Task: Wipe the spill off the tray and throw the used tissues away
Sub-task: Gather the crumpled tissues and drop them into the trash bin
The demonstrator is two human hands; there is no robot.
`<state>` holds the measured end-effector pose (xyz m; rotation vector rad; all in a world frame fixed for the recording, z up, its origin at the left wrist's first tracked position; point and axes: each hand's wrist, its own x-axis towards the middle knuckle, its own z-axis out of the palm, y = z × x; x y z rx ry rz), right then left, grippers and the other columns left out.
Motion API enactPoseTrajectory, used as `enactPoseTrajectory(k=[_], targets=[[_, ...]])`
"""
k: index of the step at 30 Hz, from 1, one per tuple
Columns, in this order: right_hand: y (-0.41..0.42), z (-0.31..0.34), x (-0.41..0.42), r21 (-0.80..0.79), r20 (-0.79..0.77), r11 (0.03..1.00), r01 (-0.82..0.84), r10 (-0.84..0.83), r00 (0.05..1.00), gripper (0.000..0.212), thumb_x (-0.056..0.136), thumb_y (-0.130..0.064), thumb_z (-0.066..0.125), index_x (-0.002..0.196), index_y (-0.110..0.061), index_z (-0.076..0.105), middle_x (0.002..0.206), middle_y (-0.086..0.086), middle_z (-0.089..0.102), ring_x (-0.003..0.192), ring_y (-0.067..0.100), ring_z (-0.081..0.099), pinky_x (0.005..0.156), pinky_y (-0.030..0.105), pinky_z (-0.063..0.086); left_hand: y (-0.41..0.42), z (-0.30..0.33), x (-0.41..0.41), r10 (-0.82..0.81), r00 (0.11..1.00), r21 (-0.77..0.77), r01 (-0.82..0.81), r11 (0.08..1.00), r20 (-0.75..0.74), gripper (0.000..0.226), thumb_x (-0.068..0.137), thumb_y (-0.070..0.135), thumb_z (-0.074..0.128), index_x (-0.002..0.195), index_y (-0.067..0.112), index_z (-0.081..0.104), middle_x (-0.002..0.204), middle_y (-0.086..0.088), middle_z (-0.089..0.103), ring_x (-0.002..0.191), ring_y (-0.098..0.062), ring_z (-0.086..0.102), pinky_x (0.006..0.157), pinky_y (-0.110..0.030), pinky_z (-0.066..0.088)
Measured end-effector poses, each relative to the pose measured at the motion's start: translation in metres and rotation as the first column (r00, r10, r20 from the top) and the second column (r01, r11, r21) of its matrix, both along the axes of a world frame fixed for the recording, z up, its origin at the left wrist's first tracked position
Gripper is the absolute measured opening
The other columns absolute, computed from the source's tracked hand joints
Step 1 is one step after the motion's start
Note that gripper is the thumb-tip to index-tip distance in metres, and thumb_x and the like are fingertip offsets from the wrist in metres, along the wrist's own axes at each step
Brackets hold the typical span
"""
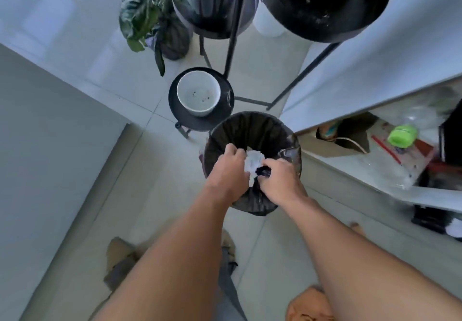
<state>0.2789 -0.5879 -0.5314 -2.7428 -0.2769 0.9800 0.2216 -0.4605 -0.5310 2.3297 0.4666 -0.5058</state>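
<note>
White crumpled tissues (253, 162) sit bunched between both hands right over the mouth of the black-lined bin (252, 130), the left hand (231, 168) with its fingers curled round one side of the wad and the right hand (280, 178) pinching the other side, near a dark scrap whose nature I cannot make out. Judging by this, the wiping is probably finished, though the tray is out of view so that cannot be checked. What seems left is only to let go so the wad drops into the bin, which stands on the floor beside a plant stand (200, 118).
</note>
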Motion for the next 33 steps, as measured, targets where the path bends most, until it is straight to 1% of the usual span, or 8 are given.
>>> enactPoseTrajectory(k=[4,6,9,12,15,22,27,33], targets=[[0.007,0.039,-0.009,-0.006,-0.046,1.0,0.002,-0.003,0.999,0.016,0.08,-0.021,0.058,0.091,-0.02,0.069,0.095,0.005,0.063,0.085,0.028,0.057,0.068,0.031,0.047,0.027,0.036,-0.016,0.027,0.997,0.012,-0.026,1.0,-0.078,0.027,0.088,0.018,0.054,0.114,0.012,0.052,0.12,-0.006,0.045,0.098,-0.028,0.053,0.08,-0.036,0.048],[0.025,0.075,-0.008,-0.01,-0.05,0.999,-0.037,0.037,0.998,0.011,0.08,-0.021,0.055,0.081,-0.016,0.065,0.085,0.003,0.064,0.078,0.027,0.058,0.066,0.034,0.051,0.051,0.071,-0.021,0.07,0.993,0.032,-0.067,0.997,-0.091,0.022,0.086,0.015,0.052,0.108,0.011,0.052,0.115,-0.006,0.045,0.096,-0.028,0.053,0.077,-0.037,0.047],[0.062,0.136,-0.004,0.06,-0.035,0.992,-0.108,0.11,0.993,0.013,0.084,-0.022,0.054,0.082,-0.017,0.066,0.082,0.0,0.065,0.076,0.024,0.061,0.07,0.038,0.055,0.083,0.132,-0.026,0.155,0.987,0.054,-0.152,0.987,-0.051,0.019,0.087,0.017,0.052,0.106,0.013,0.053,0.113,-0.003,0.046,0.094,-0.026,0.054,0.079,-0.041,0.05],[0.118,0.212,0.003,0.122,0.039,0.968,-0.219,0.216,0.976,0.016,0.086,-0.022,0.052,0.087,-0.015,0.066,0.086,0.001,0.066,0.077,0.023,0.06,0.067,0.032,0.051,0.12,0.203,-0.028,0.241,0.97,0.111,-0.242,0.964,0.023,0.017,0.087,0.018,0.053,0.103,0.014,0.054,0.111,-0.002,0.048,0.093,-0.027,0.056,0.079,-0.044,0.051],[0.174,0.294,0.007,0.162,0.141,0.923,-0.348,0.327,0.934,0.017,0.087,-0.022,0.049,0.088,-0.013,0.064,0.086,0.006,0.065,0.078,0.028,0.059,0.064,0.033,0.049,0.157,0.281,-0.031,0.302,0.947,0.159,-0.317,0.935,0.109,0.017,0.088,0.019,0.052,0.104,0.013,0.056,0.111,-0.004,0.051,0.094,-0.028,0.056,0.079,-0.039,0.05],[0.27,0.452,-0.011,0.235,0.329,0.791,-0.565,0.482,0.812,0.015,0.085,-0.023,0.052,0.074,-0.017,0.062,0.078,0.005,0.061,0.075,0.027,0.059,0.06,0.032,0.046,0.224,0.442,-0.067,0.386,0.864,0.188,-0.459,0.868,0.324,0.02,0.089,0.018,0.05,0.107,0.013,0.058,0.113,-0.005,0.053,0.1,-0.025,0.056,0.085,-0.034,0.047],[0.339,0.511,-0.064,0.223,0.448,0.661,-0.716,0.583,0.678,0.021,0.083,-0.027,0.051,0.087,-0.018,0.07,0.087,0.006,0.07,0.083,0.028,0.065,0.065,0.031,0.05,0.274,0.497,-0.152,0.54,0.721,0.162,-0.652,0.741,0.434,0.011,0.081,0.013,0.053,0.09,0.01,0.059,0.101,-0.012,0.053,0.089,-0.033,0.057,0.078,-0.04,0.048],[0.429,0.533,-0.193,0.256,0.503,0.431,-0.865,0.705,0.5,0.02,0.08,-0.021,0.056,0.086,-0.016,0.074,0.09,0.007,0.074,0.09,0.028,0.068,0.072,0.031,0.052,0.313,0.518,-0.317,0.76,0.519,0.309,-0.852,0.422,0.391,0.019,0.086,0.023,0.053,0.102,0.017,0.061,0.11,-0.006,0.057,0.101,-0.029,0.057,0.077,-0.032,0.044]])
